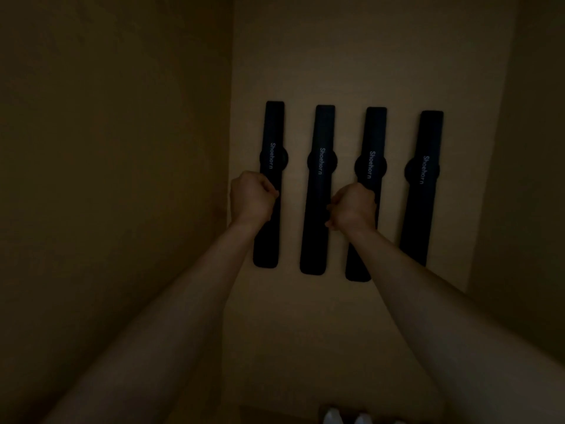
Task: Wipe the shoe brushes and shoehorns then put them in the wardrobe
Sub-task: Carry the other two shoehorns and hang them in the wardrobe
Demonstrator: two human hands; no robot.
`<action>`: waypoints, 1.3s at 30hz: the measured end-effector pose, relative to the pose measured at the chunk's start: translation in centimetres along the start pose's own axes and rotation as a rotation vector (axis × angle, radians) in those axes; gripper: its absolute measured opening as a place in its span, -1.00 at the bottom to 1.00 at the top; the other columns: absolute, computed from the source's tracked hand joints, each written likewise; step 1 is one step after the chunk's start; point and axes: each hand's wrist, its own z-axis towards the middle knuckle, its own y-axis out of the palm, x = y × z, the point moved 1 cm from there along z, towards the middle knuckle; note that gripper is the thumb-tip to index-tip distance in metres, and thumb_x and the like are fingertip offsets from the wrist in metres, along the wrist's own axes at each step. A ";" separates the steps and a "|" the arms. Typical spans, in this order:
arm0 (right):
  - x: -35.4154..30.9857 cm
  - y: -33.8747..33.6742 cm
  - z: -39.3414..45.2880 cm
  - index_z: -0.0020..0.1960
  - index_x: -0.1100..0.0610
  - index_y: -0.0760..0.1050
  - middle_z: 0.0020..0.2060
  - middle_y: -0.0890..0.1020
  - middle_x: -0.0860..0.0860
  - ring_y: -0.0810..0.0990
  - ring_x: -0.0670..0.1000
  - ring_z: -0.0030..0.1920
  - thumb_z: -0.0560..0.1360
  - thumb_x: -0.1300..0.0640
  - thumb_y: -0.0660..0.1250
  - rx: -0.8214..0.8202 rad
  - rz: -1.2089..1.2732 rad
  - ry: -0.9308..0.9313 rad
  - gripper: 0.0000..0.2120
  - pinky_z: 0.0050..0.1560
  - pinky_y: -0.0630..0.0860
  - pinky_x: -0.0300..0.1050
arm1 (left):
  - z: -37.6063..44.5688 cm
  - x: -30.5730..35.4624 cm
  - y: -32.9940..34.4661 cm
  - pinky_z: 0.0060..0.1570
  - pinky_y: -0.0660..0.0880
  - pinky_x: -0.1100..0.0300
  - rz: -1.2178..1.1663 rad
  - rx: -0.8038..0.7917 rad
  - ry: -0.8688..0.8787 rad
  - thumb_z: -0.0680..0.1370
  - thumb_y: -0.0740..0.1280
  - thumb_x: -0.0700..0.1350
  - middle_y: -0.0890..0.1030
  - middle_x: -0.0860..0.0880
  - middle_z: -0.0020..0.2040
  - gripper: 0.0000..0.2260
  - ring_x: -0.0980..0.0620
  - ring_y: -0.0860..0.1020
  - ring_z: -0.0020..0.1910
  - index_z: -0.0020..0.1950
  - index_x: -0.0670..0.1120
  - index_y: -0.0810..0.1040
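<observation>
- Shoehorns: four black ones, each printed "Shoehorn", hang upright side by side on the back panel point(305, 71) of a dim wardrobe, each over a round black mount.
- The first shoehorn point(273, 133) is leftmost; the left hand point(252, 198) is curled into a fist at its left edge, touching it. Whether it grips it I cannot tell.
- The right hand point(353, 208), fingers curled, sits between the second shoehorn point(321, 179) and the third shoehorn point(373, 130), overlapping both. What it holds is unclear.
- The fourth shoehorn point(423, 179) hangs untouched at the right.
</observation>
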 end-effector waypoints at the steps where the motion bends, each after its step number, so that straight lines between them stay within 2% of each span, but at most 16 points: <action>1: 0.0 0.0 -0.1 0.02 0.38 0.62 -0.10 0.69 0.25 0.70 0.22 -0.12 0.47 0.34 0.46 0.002 0.002 0.006 -0.85 -0.08 0.67 0.15 | 0.0 0.0 -0.1 -0.52 0.58 0.08 0.002 0.003 -0.001 0.51 0.40 -0.25 0.63 -0.11 -0.28 -0.86 -0.02 0.58 -0.41 -0.26 -0.16 0.61; 4: -0.1 0.1 -0.2 -0.05 0.36 0.60 -0.13 0.67 0.27 0.70 0.23 -0.18 0.53 0.34 0.37 0.090 0.029 -0.032 -0.93 -0.17 0.67 0.20 | 0.0 -0.1 -0.4 -0.40 0.63 -0.08 0.024 0.012 0.013 0.52 0.40 -0.25 0.64 -0.15 -0.23 -0.90 -0.11 0.62 -0.32 -0.21 -0.16 0.60; 7: -1.0 0.3 -0.4 -0.09 0.31 0.57 -0.16 0.65 0.24 0.68 0.22 -0.24 0.56 0.33 0.32 0.152 0.029 -0.171 -0.92 -0.27 0.66 0.16 | -0.1 -0.2 -0.8 -0.33 0.63 -0.09 0.078 0.047 0.055 0.52 0.40 -0.25 0.62 -0.16 -0.17 -0.96 -0.13 0.62 -0.24 -0.11 -0.20 0.57; 11: -2.9 2.0 -1.3 -0.20 0.18 0.55 -0.23 0.67 0.20 0.68 0.13 -0.37 0.56 0.29 0.36 0.046 0.106 -0.204 -0.84 -0.41 0.64 -0.04 | 0.1 -0.7 -1.1 -0.21 0.62 -0.04 0.163 0.062 0.075 0.55 0.36 -0.23 0.60 -0.16 -0.05 -0.91 -0.10 0.59 -0.13 0.03 -0.19 0.53; 16: -3.8 4.7 -1.6 -0.09 0.29 0.58 -0.21 0.67 0.20 0.70 0.18 -0.30 0.55 0.28 0.38 -0.060 0.127 -0.125 -0.92 -0.27 0.67 0.06 | 0.5 -1.4 -1.0 -0.20 0.54 0.13 0.136 0.025 0.029 0.57 0.34 -0.19 0.63 -0.14 -0.04 -0.88 0.01 0.53 -0.16 0.05 -0.22 0.58; 18: -3.9 5.4 -1.5 -0.07 0.32 0.59 -0.20 0.68 0.22 0.70 0.18 -0.26 0.56 0.26 0.38 -0.079 0.073 -0.128 -0.89 -0.25 0.67 0.04 | 0.8 -1.5 -0.8 -0.18 0.55 0.11 0.124 0.014 0.014 0.58 0.33 -0.19 0.64 -0.16 -0.03 -0.87 -0.03 0.57 -0.13 0.03 -0.23 0.60; 21: -4.4 6.2 -1.2 -0.09 0.31 0.61 -0.26 0.68 0.22 0.68 0.13 -0.36 0.57 0.21 0.38 -0.076 0.065 -0.128 -0.84 -0.31 0.66 0.00 | 1.5 -1.8 -0.6 -0.15 0.55 0.07 0.092 0.013 0.002 0.56 0.35 -0.19 0.63 -0.16 -0.10 -0.91 -0.07 0.59 -0.13 -0.12 -0.17 0.58; 23: -4.7 6.6 -1.1 -0.12 0.29 0.61 -0.29 0.68 0.20 0.69 0.12 -0.38 0.59 0.18 0.35 -0.061 0.032 -0.135 -0.81 -0.30 0.67 0.05 | 1.8 -1.9 -0.5 -0.14 0.54 0.06 0.099 0.020 -0.002 0.56 0.35 -0.18 0.58 -0.10 -0.17 -0.79 -0.02 0.54 -0.18 -0.27 -0.04 0.47; 24: -4.8 6.7 -0.9 -0.13 0.28 0.61 -0.29 0.69 0.19 0.69 0.12 -0.36 0.59 0.18 0.34 -0.048 0.005 -0.141 -0.80 -0.27 0.68 0.06 | 1.9 -2.0 -0.6 -0.15 0.55 0.05 0.108 0.020 -0.009 0.55 0.35 -0.18 0.56 -0.08 -0.19 -0.77 -0.02 0.54 -0.19 -0.29 -0.03 0.46; 28: -4.9 7.1 -0.4 -0.11 0.29 0.61 -0.23 0.69 0.19 0.71 0.14 -0.28 0.59 0.21 0.32 -0.022 -0.031 -0.143 -0.82 -0.23 0.68 0.07 | 2.3 -2.5 -0.6 -0.18 0.56 0.03 0.131 0.018 -0.016 0.53 0.35 -0.21 0.62 -0.12 -0.19 -0.88 -0.08 0.60 -0.18 -0.21 -0.17 0.59; 31: -4.9 7.3 -0.2 -0.07 0.29 0.62 -0.20 0.70 0.20 0.71 0.15 -0.24 0.59 0.22 0.33 -0.034 -0.036 -0.141 -0.84 -0.21 0.68 0.08 | 2.3 -2.7 -0.5 -0.20 0.55 0.07 0.112 0.043 -0.031 0.53 0.34 -0.25 0.57 -0.05 -0.22 -0.70 -0.01 0.55 -0.21 -0.37 0.00 0.42; 35: -4.8 7.3 -0.1 -0.07 0.29 0.61 -0.25 0.70 0.19 0.71 0.12 -0.28 0.58 0.21 0.36 -0.049 -0.041 -0.134 -0.85 -0.24 0.68 0.04 | 2.2 -2.5 -0.6 -0.25 0.47 0.18 0.113 0.065 -0.044 0.52 0.33 -0.27 0.43 0.11 -0.36 -0.64 0.03 0.51 -0.23 -0.39 0.05 0.35; 37: -4.8 7.2 0.0 -0.07 0.29 0.61 -0.23 0.70 0.18 0.70 0.09 -0.30 0.57 0.22 0.37 -0.050 -0.049 -0.132 -0.87 -0.29 0.67 -0.02 | 2.2 -2.6 -0.6 -0.17 0.54 0.11 0.104 0.058 -0.042 0.53 0.33 -0.27 0.47 0.08 -0.32 -0.65 0.02 0.52 -0.20 -0.37 0.05 0.36; 39: -4.9 7.1 0.0 -0.05 0.28 0.62 -0.20 0.71 0.16 0.71 0.09 -0.27 0.54 0.22 0.42 -0.052 -0.068 -0.134 -0.90 -0.30 0.66 -0.04 | 2.2 -2.6 -0.5 -0.14 0.56 0.07 0.103 0.047 -0.036 0.53 0.33 -0.26 0.57 -0.04 -0.20 -0.75 0.00 0.53 -0.18 -0.31 -0.03 0.47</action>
